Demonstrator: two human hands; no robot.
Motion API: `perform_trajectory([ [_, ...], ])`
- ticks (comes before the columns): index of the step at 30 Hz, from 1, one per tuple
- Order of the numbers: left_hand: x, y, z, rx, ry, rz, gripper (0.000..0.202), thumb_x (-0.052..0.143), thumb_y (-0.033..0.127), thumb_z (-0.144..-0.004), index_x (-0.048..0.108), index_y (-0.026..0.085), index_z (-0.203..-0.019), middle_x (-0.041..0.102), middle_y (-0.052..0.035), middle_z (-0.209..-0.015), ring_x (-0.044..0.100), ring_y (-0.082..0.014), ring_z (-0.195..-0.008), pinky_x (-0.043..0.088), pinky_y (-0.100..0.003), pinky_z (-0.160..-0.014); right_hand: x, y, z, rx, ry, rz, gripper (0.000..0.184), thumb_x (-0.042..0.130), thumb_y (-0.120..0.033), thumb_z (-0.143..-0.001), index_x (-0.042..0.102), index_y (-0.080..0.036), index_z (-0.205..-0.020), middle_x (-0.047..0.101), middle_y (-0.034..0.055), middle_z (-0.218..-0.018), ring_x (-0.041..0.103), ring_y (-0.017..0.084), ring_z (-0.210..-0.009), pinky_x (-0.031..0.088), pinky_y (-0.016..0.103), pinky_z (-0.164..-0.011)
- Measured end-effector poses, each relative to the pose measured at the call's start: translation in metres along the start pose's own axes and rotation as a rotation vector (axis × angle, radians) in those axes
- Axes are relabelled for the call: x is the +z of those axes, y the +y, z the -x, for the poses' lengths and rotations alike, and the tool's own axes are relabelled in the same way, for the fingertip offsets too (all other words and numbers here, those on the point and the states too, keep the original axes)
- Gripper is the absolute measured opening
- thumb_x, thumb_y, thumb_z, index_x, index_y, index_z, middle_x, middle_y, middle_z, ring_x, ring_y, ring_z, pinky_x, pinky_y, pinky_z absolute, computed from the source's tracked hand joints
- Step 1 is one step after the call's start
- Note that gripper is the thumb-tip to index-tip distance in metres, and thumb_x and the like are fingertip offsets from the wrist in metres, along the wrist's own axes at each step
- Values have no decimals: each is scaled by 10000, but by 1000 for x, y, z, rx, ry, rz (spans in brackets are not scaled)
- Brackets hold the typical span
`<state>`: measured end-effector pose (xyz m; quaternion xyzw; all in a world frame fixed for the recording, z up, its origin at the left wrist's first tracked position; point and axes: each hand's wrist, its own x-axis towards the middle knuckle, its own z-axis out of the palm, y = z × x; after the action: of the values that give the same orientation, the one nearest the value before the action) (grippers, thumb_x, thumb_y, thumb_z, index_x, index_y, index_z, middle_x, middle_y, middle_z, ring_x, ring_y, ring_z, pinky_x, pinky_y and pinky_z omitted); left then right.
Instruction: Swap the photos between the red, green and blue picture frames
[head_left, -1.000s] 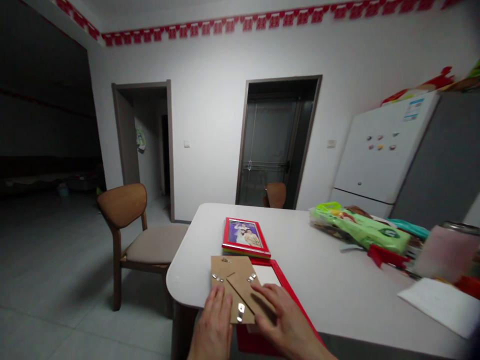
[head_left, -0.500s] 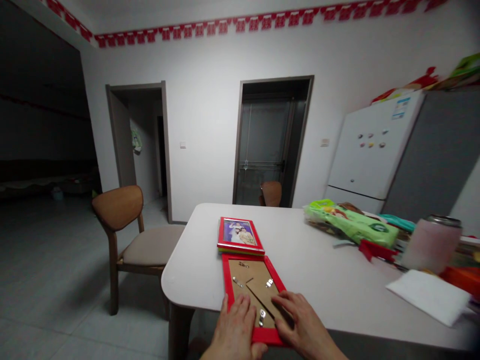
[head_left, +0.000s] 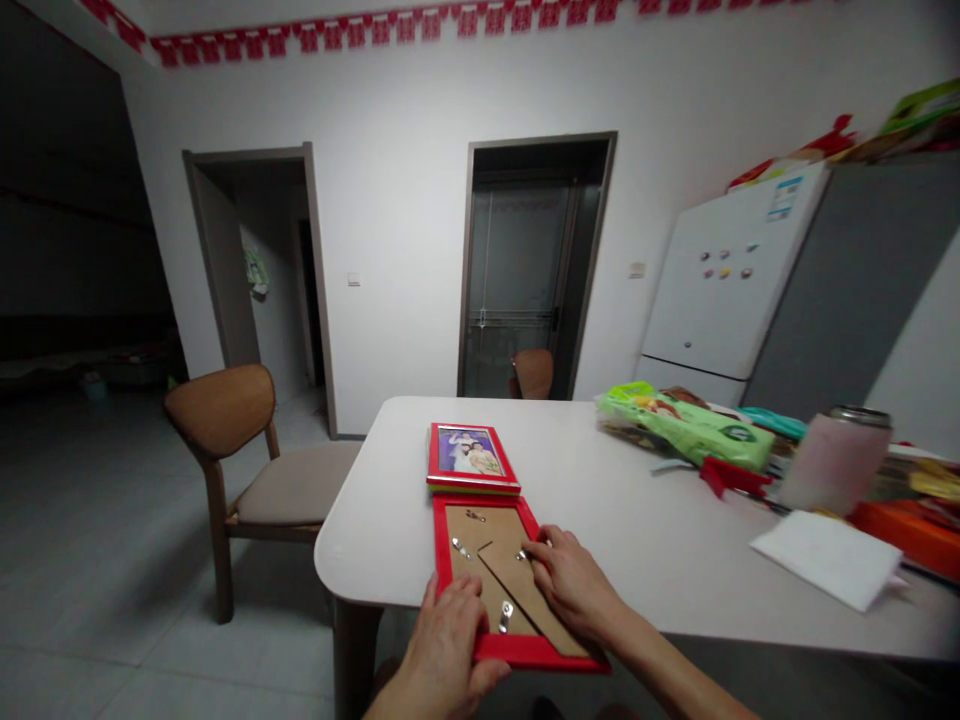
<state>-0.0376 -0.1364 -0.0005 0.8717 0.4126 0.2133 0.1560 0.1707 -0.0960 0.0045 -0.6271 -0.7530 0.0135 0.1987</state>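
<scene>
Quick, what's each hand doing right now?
Left hand: open, flat on the cardboard back of the red frame.
Right hand: open, fingertips on that back beside a metal clip.

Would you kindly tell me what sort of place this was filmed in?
Most likely the dining area of a home: a white fridge with magnets stands at the right, a wooden chair sits by the white table, and an interior doorway opens behind.
</scene>
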Motion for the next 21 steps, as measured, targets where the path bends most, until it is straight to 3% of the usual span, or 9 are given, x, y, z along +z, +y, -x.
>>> perform_trajectory([
  [6, -5, 5, -4, -44, -32, -17, 513, 619, 315, -663, 442, 127, -1107, 431, -150, -1222, 353, -254, -1150, 184, -466, -988, 0, 4, 3, -19, -13, -95, 343, 304, -224, -772, 624, -154, -875, 505, 90, -980, 488, 158, -872, 360, 257, -798],
  [10, -9, 6, -3, -42, -47, 5, 440, 615, 332, -668, 496, 141, -1046, 431, -127, -1228, 350, -245, -1152, 172, -456, -995, -5, -6, 12, -44, -12, -30, 312, 349, -245, -764, 615, -187, -918, 513, 93, -1033, 457, 197, -946, 340, 316, -833],
  [13, -9, 6, -3, -55, -54, 10, 442, 633, 308, -656, 503, 132, -1040, 436, -120, -1224, 350, -233, -1151, 171, -437, -1002, -10, -23, 26, -199, -21, -31, 285, 389, -252, -758, 588, -255, -963, 485, 63, -1110, 412, 215, -1008, 317, 366, -854],
  [16, -8, 6, -4, -68, -52, -2, 527, 641, 312, -652, 458, 111, -1104, 447, -132, -1210, 363, -231, -1141, 186, -430, -1000, -15, -37, 39, -382, -82, -68, 254, 384, -254, -775, 598, -275, -909, 504, 47, -1052, 413, 202, -989, 323, 366, -844],
  [21, -11, 9, -6, -73, -66, -24, 604, 632, 327, -664, 391, 90, -1164, 452, -149, -1201, 370, -229, -1137, 191, -433, -998, -20, -42, 44, -466, -106, -48, 221, 411, -281, -771, 581, -270, -913, 494, 46, -1012, 404, 199, -966, 331, 364, -832],
])
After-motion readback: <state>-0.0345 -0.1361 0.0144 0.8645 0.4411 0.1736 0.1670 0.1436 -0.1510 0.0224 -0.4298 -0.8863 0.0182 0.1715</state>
